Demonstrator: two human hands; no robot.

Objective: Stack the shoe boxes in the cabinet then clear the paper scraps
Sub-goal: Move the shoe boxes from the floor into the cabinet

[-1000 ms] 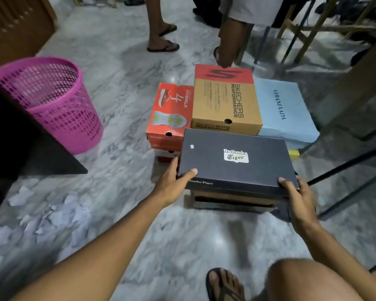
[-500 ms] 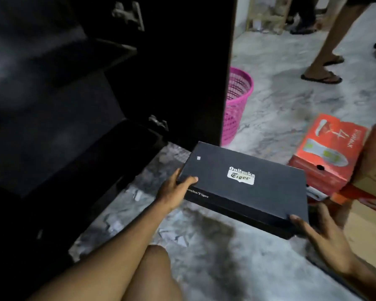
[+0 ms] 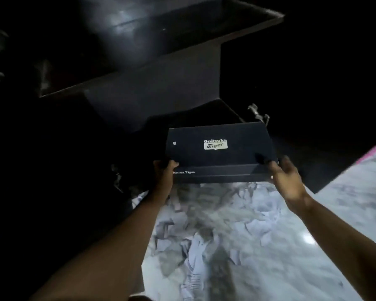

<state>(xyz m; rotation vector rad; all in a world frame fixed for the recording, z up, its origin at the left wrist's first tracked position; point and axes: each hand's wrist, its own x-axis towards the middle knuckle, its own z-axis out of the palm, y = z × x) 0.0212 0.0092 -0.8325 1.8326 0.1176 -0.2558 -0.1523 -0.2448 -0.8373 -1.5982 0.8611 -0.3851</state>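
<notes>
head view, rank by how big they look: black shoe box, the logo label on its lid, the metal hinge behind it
1. black shoe box
2. logo label
3. metal hinge, close to the label in apparent size, and farther from the camera.

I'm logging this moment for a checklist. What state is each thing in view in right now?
black shoe box: lid on, held level at the cabinet's lower opening.
left hand: grip on the box's near left corner.
right hand: grip on the box's near right corner.
cabinet: open, shelf dark.
paper scraps: scattered on the floor, not yet cleared.
</notes>
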